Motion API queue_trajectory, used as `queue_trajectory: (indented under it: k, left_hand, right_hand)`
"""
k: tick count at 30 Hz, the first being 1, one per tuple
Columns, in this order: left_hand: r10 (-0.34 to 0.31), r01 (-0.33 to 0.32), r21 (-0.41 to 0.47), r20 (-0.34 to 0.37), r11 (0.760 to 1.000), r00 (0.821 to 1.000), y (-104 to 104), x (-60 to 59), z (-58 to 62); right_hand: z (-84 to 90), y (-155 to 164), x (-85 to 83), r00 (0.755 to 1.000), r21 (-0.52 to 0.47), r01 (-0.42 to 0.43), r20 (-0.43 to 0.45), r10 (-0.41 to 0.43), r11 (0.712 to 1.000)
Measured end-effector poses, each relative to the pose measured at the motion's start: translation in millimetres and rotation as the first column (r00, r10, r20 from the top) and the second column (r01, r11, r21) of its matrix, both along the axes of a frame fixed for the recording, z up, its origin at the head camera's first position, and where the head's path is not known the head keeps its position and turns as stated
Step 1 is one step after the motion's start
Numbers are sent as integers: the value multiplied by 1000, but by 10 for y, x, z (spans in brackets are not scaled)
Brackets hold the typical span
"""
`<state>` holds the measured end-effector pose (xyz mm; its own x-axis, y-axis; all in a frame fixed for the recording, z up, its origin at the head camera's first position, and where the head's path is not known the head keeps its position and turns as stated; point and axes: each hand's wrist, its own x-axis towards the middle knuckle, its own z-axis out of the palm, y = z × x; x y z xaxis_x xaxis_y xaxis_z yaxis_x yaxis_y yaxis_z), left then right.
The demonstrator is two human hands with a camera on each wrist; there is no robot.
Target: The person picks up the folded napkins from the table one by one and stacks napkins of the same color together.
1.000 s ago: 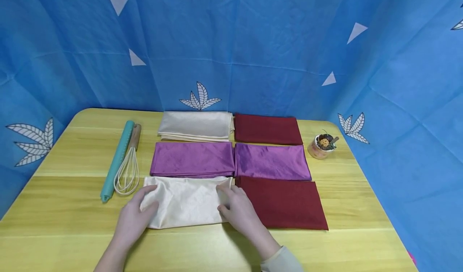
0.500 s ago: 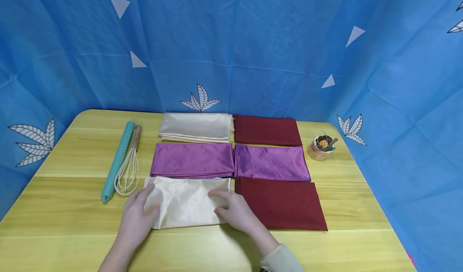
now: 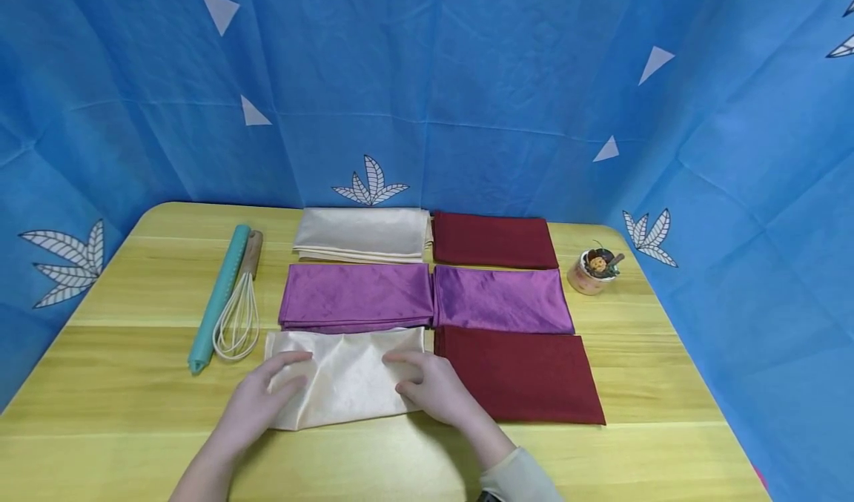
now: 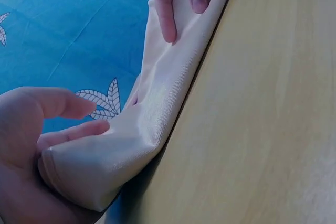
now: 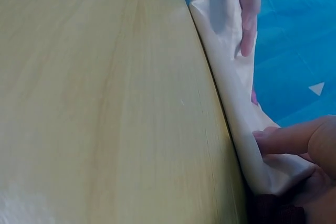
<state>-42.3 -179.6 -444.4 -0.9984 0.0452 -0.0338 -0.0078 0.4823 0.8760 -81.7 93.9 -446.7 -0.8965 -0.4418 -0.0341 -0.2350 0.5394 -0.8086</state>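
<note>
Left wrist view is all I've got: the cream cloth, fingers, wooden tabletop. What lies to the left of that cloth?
Observer: A whisk, beside a teal rod.

Operator: And out to the far right?

Observer: A small cup stands near the right edge of the table.

Operator: Does the cream cloth lie alone?

Observer: No, it is the front left of six, set in three rows of two.

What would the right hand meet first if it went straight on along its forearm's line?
Already at the near white cloth, the right hand would first cross more of it, then probably meet the left purple cloth just behind; its height over the cloths is hard to judge.
</note>
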Motion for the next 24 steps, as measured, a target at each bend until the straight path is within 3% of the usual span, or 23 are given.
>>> queue_trajectory:
  k: [5,12,16,24]
  left_hand:
    - [-44,46,80,-27,996,999,-16,9,-15]
    - [-58,76,170,-105,983,993,-86,-27,31]
    - [-68,90,174,-132,981,989,-121,-105,142]
    - [-59,66,57,-118,996,991,-168,-348,462]
  right_hand:
    - [2,0,-15,1000,-22,7,20,-7,1000]
    - [96,-2,-19,989,-218,53,148,-21,974]
    - [182,5,-54,991,-279,53,134,-15,959]
    - [389,63,-307,997,-306,43,70,-23,951]
